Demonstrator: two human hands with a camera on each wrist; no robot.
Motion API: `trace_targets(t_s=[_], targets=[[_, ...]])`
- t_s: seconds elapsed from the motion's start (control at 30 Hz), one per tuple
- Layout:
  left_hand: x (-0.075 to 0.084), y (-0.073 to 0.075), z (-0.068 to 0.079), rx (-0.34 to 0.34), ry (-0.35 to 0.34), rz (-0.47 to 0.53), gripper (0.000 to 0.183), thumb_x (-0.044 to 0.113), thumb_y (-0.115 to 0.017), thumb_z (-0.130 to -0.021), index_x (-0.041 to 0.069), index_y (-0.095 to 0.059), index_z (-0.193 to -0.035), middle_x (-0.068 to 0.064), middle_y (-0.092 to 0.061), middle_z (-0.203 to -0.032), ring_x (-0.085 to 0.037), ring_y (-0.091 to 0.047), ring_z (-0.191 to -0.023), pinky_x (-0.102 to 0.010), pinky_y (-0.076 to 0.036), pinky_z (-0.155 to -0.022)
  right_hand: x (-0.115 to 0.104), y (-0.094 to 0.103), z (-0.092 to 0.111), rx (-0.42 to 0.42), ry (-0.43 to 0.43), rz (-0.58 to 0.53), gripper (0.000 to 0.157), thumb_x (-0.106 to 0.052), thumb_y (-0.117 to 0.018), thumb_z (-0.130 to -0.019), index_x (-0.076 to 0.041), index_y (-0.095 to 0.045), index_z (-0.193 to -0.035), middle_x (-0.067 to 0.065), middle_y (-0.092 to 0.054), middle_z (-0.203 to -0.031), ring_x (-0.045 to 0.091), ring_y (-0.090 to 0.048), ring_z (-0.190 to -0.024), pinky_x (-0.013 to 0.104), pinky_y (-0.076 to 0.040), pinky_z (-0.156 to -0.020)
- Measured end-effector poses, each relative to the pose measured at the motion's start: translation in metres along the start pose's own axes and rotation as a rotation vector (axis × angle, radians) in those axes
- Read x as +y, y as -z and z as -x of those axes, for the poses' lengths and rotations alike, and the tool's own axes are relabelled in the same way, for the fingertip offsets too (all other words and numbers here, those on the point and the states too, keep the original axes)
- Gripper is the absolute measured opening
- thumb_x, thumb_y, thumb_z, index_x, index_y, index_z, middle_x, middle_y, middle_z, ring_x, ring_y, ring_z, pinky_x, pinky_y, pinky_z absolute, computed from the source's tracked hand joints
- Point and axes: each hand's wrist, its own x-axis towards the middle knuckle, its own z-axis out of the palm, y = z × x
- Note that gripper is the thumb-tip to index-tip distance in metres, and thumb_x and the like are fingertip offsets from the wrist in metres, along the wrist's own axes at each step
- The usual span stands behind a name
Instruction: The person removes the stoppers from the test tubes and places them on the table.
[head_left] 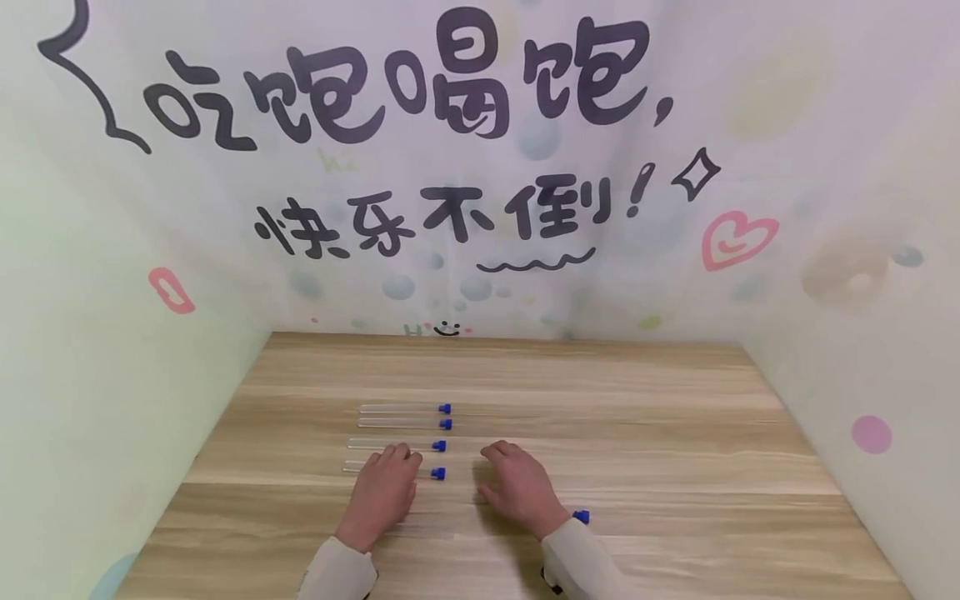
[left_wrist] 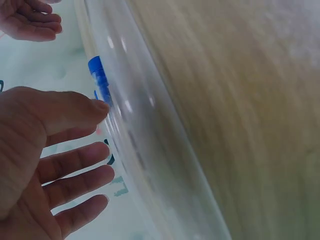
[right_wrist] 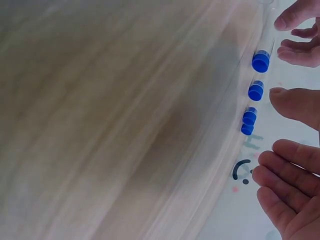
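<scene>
Several clear test tubes with blue caps lie crosswise, one behind another, caps to the right; the nearest one's cap [head_left: 438, 473] shows beside my left hand [head_left: 381, 493]. That hand is over the left part of the two nearer tubes, hiding some of their length. In the left wrist view its thumb and fingers are spread apart, and a clear tube [left_wrist: 145, 100] fills the foreground. My right hand [head_left: 522, 490] is to the right of the row, fingers loosely bent, holding nothing. Another blue cap [head_left: 582, 517] shows beside my right wrist; whether its tube runs under the arm is hidden.
The wood-grain table [head_left: 675, 450] stretches out under both hands. A pale printed backdrop [head_left: 360, 175] with dark lettering rises behind its far edge, and light walls stand along both sides. Two farther tubes [head_left: 397, 422] lie close together beyond my left hand.
</scene>
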Motion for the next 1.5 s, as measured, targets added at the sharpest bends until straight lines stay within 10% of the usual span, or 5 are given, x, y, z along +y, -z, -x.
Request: trace_targets(t_s=[1.5], targets=[[0.006, -0.001, -0.006, 0.015, -0.082, -0.07, 0.028, -0.004, -0.074, -0.069, 0.017, -0.07, -0.088, -0.001, -0.065, -0.084, -0.018, -0.06, -0.079, -0.038, -0.045, -0.078, -0.021, -0.011, -0.009, -0.067, 0.002, -0.015, 0.04, -0.028, -0.076, -0.078, -0.008, -0.065, -0.111, 0.004, -0.067, -0.109, 0.018, -0.064, -0.099, 0.029, -0.053, -0.085]])
